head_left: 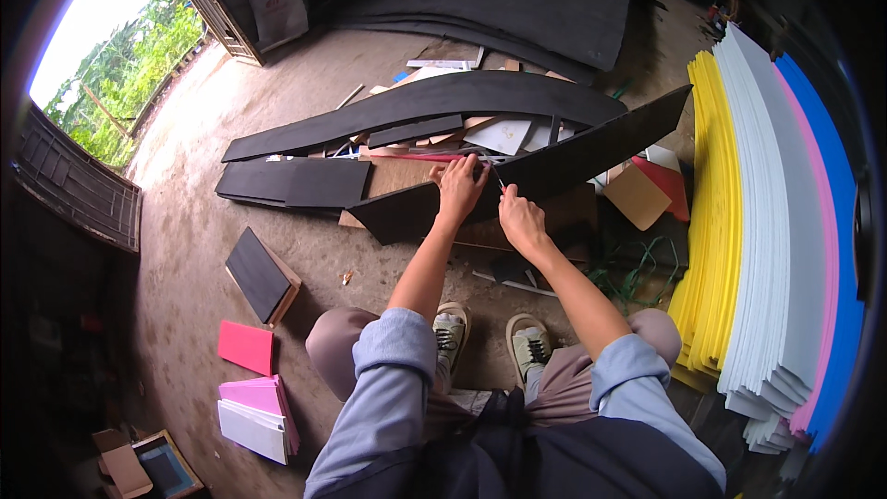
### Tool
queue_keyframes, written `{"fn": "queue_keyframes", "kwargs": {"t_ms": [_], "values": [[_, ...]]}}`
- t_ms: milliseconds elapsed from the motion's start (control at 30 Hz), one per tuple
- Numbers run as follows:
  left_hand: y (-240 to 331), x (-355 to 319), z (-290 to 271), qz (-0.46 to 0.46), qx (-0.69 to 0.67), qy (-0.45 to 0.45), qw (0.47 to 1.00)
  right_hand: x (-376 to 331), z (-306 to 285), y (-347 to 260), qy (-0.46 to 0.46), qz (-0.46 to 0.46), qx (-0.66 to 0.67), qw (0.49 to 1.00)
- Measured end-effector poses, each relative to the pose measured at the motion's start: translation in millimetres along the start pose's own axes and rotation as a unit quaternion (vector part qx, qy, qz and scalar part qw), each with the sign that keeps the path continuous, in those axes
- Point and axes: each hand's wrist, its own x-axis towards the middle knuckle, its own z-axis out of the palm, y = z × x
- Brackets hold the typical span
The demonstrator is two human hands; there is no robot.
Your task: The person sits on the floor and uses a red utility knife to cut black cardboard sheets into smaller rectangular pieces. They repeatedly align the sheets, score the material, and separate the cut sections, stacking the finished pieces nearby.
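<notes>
A long black foam sheet [591, 150] slants in front of me, its right end raised and pointed. My left hand [459, 188] lies over the sheet's far edge with bent fingers, gripping it. Just right of it, my right hand [524, 220] is closed round a slim cutter knife [501, 181], whose thin tip points up at the sheet's edge. Its handle is mostly hidden in my fist. Beneath my left fingers, a red strip [427, 157] and a brown board [399, 176] show behind the sheet.
Beyond lie a curved black strip [434, 97], pale offcuts [499, 136] and large black sheets [490, 0]. Tall stacks of yellow [710, 222], white and blue sheets stand at right. Tangled green strapping [647, 273] lies near them. Pink pieces [247, 346] and a black-topped block [262, 275] are at left.
</notes>
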Motion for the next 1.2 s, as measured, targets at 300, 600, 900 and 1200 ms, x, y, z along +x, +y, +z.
{"fn": "queue_keyframes", "kwargs": {"t_ms": [300, 600, 900, 1200], "values": [[-2.7, -0.6, -1.6, -0.009, -0.025, -0.038, 0.999, 15.9, -17.4, -12.9, -0.091, 0.055, 0.014, 0.994], [-3.7, -4.3, -1.0, 0.001, -0.079, -0.054, 0.995, 40.3, -13.3, -18.7, -0.181, 0.12, 0.027, 0.976], [-11.9, -0.2, -0.1, 0.006, -0.067, -0.051, 0.996, 59.7, 4.9, -14.7, -0.237, 0.144, 0.018, 0.961], [-2.2, 9.9, 0.9, -0.023, -0.01, -0.084, 0.996, 55.2, 6.5, -13.5, -0.227, 0.144, 0.043, 0.962]]}}
